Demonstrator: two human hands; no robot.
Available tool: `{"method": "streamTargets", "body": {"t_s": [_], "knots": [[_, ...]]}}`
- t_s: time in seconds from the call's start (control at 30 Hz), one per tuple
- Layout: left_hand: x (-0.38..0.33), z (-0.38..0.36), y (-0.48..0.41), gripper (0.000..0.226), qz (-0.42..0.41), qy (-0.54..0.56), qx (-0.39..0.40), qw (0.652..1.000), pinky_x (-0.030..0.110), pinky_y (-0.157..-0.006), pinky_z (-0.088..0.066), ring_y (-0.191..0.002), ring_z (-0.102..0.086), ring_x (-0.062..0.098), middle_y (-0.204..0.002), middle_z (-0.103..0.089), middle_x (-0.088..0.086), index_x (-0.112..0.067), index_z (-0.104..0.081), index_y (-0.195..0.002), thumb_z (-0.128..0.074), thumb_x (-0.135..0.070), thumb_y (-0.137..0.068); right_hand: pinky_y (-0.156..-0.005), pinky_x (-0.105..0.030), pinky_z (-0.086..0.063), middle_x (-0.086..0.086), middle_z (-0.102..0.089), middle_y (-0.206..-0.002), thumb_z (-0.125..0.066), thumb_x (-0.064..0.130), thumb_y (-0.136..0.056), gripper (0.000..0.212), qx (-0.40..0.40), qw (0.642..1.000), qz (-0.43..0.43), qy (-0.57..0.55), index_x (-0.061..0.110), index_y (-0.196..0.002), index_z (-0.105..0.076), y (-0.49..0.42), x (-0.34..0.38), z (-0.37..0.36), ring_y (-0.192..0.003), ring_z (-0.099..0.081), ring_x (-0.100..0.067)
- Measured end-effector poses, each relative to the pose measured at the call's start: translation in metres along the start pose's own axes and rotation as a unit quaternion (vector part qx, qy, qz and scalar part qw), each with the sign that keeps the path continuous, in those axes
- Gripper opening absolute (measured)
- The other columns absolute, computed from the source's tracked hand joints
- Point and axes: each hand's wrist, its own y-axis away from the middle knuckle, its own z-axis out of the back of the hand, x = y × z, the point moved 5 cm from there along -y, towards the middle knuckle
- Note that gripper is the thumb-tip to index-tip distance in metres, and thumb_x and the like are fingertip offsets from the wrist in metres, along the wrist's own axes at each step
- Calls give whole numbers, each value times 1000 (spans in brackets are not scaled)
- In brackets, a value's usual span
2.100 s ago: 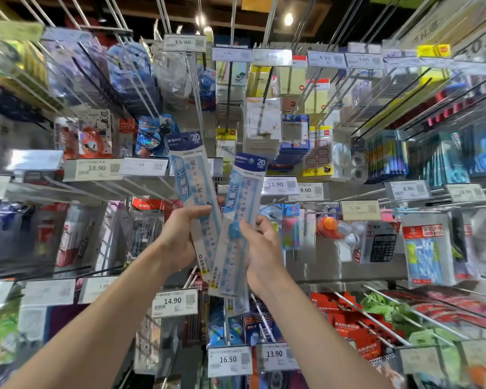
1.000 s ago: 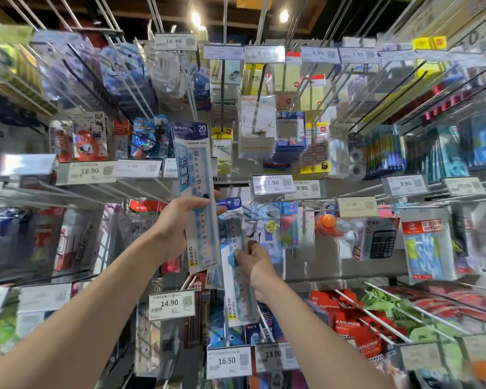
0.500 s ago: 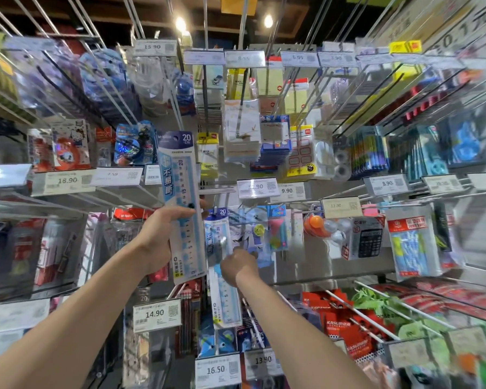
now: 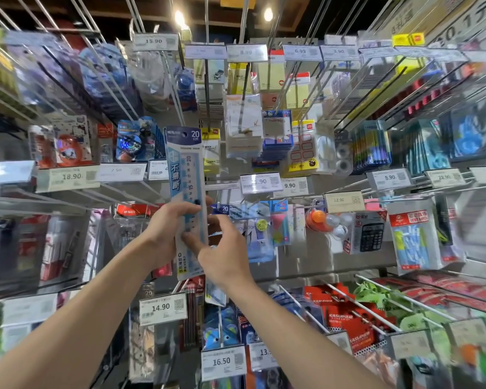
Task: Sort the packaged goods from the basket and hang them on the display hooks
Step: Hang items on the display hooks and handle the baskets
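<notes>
Crowded wire display hooks (image 4: 298,301) leave little free room. The left hand (image 4: 166,234) has its grip closed round the upright 20 cm ruler pack (image 4: 186,175). The right hand (image 4: 225,256), fingers loosely spread, holds nothing, beside the pack's lower edge.

Left hand (image 4: 166,234) holds ruler pack (image 4: 186,192) upright; right hand (image 4: 225,256) beside.

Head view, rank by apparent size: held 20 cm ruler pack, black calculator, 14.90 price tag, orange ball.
1. Ruler pack, tallest by far, though nearest the camera.
2. 14.90 price tag and calculator look alike; not ranking them.
3. Orange ball, smallest.
</notes>
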Motion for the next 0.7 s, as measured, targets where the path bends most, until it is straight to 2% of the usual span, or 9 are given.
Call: {"method": "streamTargets", "body": {"t_s": [0.07,0.13,0.2,0.23,0.33,0.43,0.5,0.6,0.7], "knots": [[0,-3,1,28,0,11,5,1000,47,-83,-56,-95,-69,30,-105,-72,13,-17,-74,-110,-51,-14,-95,-74,-20,-56,13,-66,-97,-81,44,-85,36,-2,999,-30,-23,24,-106,-59,-2,0,0,-87,-65,-1],[0,-6,2,27,-3,24,18,1000,42,-78,-57,-88,-71,28,-100,-72,14,-14,-73,-110,-51,-21,-96,-77,-26,-58,10,-66,-95,-81,37,-86,33,12,997,-55,-44,20,-104,-58,-5,-2,-1,-86,-66,-5],[1,-8,4,33,5,30,40,999,38,-75,-56,-81,-69,26,-93,-72,12,-12,-70,-110,-50,-35,-97,-84,-36,-60,8,-67,-94,-83,32,-86,33,15,995,-67,-67,19,-103,-58,-7,-4,-2,-87,-68,-7],[3,-8,4,41,11,33,46,998,39,-78,-55,-82,-68,27,-95,-71,13,-11,-70,-110,-52,-46,-95,-85,-38,-60,9,-68,-93,-83,31,-85,32,10,995,-67,-73,20,-103,-59,-7,-5,-1,-87,-68,-6],[1,-10,1,71,-5,28,34,999,46,-85,-54,-93,-64,30,-107,-66,15,-10,-65,-126,-53,-70,-89,-79,-23,-58,15,-68,-99,-82,36,-86,32,-10,998,-49,-45,25,-107,-60,-2,-2,2,-89,-66,2],[-1,-11,-1,77,-30,30,4,999,50,-90,-55,-101,-68,27,-111,-67,9,-19,-57,-140,-36,-77,-93,-81,-11,-51,12,-61,-112,-77,38,-89,36,-41,999,-5,34,25,-119,-62,2,3,4,-99,-59,-2],[-1,-11,2,88,-25,29,-2,999,57,-98,-53,-113,-68,30,-120,-70,9,-27,-54,-143,-32,-88,-84,-76,-6,-46,9,-56,-113,-76,35,-90,34,-54,997,17,61,24,-118,-60,5,6,2,-99,-54,-4],[-1,-12,4,106,1,46,-7,999,61,-101,-52,-113,-69,39,-124,-72,18,-27,-58,-141,-30,-98,-67,-77,-24,-55,6,-58,-106,-74,29,-91,28,-48,998,22,40,28,-106,-51,7,7,-2,-95,-59,-11],[0,-7,5,116,20,29,-28,999,66,-103,-48,-114,-69,40,-123,-73,16,-30,-63,-134,-36,-107,-52,-82,-39,-59,3,-63,-106,-58,23,-98,12,-12,999,-30,-15,29,-107,-53,11,-6,-1,-96,-63,-18]]}}
